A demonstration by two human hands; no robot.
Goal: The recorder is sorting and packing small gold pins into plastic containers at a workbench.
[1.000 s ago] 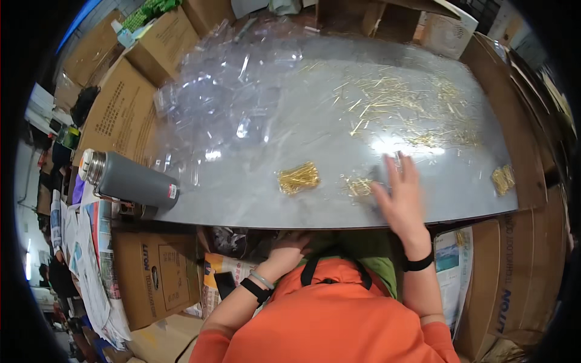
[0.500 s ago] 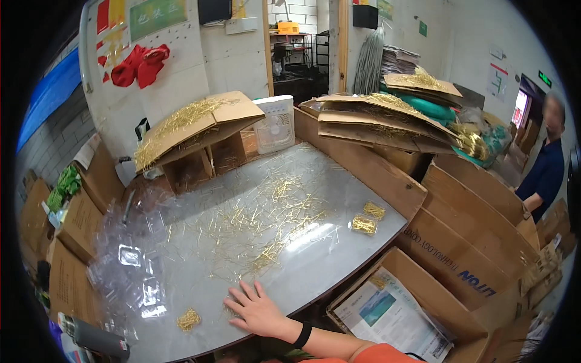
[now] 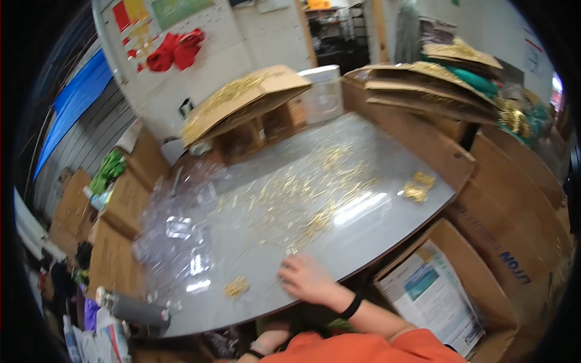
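My right hand (image 3: pixel 307 279) rests palm down on the front of the grey tabletop (image 3: pixel 260 305), fingers drawn somewhat together and slightly blurred; I see nothing held in it. Thin gold wire pieces (image 3: pixel 324 218) lie scattered just beyond its fingertips and across the middle. A small gold pile (image 3: pixel 236 287) sits to its left. Two compact gold bundles (image 3: pixel 416 192) lie near the right edge. Below the table's front edge is my left hand (image 3: pixel 273 339), its fingers hidden.
Clear plastic cases (image 3: pixel 175 236) crowd the table's left side, with a grey bottle (image 3: pixel 136 310) in front. Cardboard sheets with gold wires (image 3: pixel 254 91) stand at the back. A wooden rail (image 3: pixel 417 133) borders the right; an open carton (image 3: pixel 484 284) with printed sheets stands below.
My view has swung left and down, and the person at right has left it. My right hand's spread fingers have drawn together. My left hand has come into view at the lower edge.
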